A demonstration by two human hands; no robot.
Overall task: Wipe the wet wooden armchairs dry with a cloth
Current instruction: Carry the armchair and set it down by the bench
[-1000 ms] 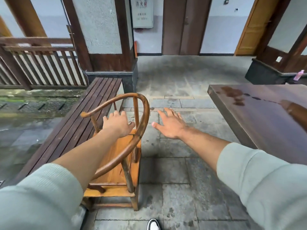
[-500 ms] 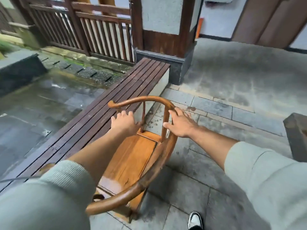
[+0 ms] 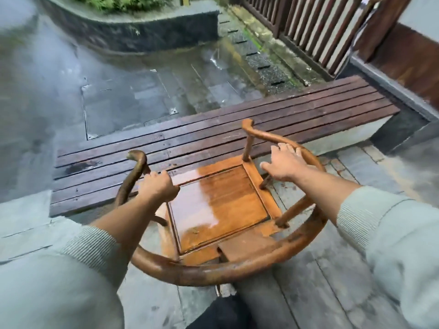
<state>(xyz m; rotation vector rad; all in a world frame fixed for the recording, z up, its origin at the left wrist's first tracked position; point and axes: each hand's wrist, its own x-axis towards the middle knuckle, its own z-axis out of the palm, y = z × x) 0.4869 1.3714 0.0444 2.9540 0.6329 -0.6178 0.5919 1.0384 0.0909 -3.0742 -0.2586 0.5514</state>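
1. Wooden armchair [image 3: 221, 205], with a curved horseshoe rail, stands on the grey stone floor [image 3: 332, 281] just beside the long edge of a dark slatted bench [image 3: 213, 129].
2. Its seat panel shines with water; the left part reflects pale light, the right part shows warm orange grain.
3. Left hand [image 3: 158, 187] has its grip closed round the left arm of the rail, fingers curled over the top near the outward-curling end.
4. Right hand [image 3: 283, 162] lies on the right arm of the rail, fingers fairly straight and spread over the wood, thumb pointing inward toward the seat; the grip is open rather than wrapped.
5. Both forearms are bare, with pale grey-green sleeves [image 3: 392, 233] pushed back.
6. Beyond the bench lies wet dark paving [image 3: 133, 98], glossy with water.
7. A slatted wooden railing [image 3: 316, 29] stands at the upper right, and a low curved stone kerb [image 3: 133, 32] with greenery behind it at the upper left.
8. No cloth can be seen in either hand.
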